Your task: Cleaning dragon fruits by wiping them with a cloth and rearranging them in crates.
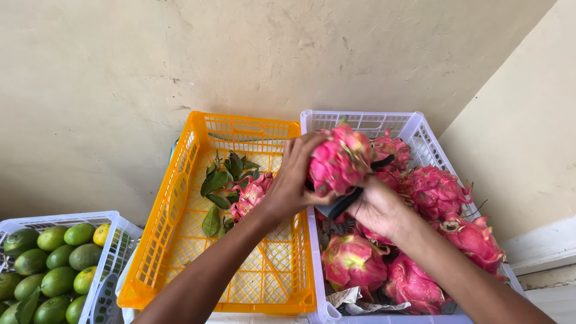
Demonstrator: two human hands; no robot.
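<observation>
Left hand point(295, 180) wrapped around a pink dragon fruit point(339, 159), fingers curled over its left and top side, holding it up above the seam between two crates. Right hand point(375, 207) just below and right of that fruit, closed around dark-handled shears point(348, 198); handles run down-left from the palm, a dark tip shows on the fruit's right side point(382, 161). Whether the blades are biting the fruit cannot be told. Under and right of the grip: white crate point(420, 129) piled with more dragon fruit point(435, 189), crumpled paper at its near edge point(354, 299). Left of the grip: yellow crate point(180, 192), mostly bare, holding green leaves point(219, 180) and pink trimmings point(249, 195) just behind the left wrist. Far left, well apart: another white crate point(111, 252) of green citrus point(57, 258). Plastered wall behind.
</observation>
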